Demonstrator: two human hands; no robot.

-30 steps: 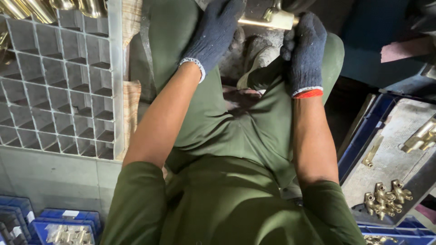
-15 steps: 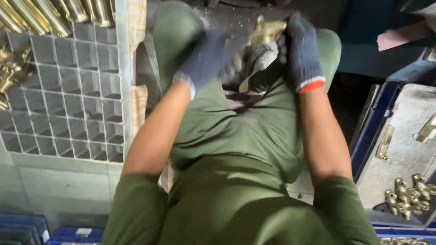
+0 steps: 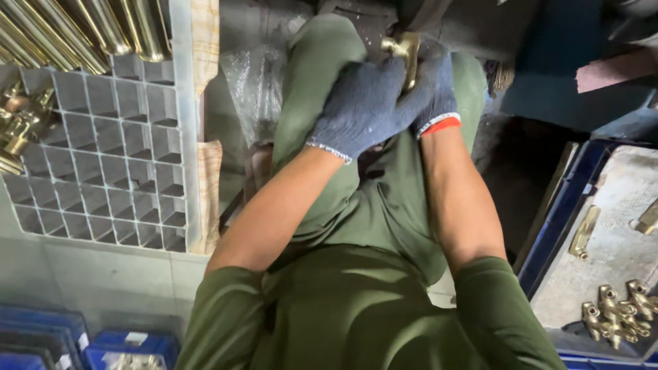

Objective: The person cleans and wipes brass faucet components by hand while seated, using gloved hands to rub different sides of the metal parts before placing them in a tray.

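At upper centre, left hand (image 3: 367, 103) and right hand (image 3: 433, 92) clasp a brass fitting (image 3: 404, 51), judged heavy, rigid, slick; grip its stem.

You're working in dim, uneven light that falls from above, so the brass rods (image 3: 82, 31) glare at upper left while the floor at upper right sinks into shadow. Your gloved hands look slightly soft with motion blur, and the edges bow outward.

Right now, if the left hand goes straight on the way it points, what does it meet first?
Probably the right hand: the left hand in its dark blue knit glove points at it, both closed around the small brass fitting.
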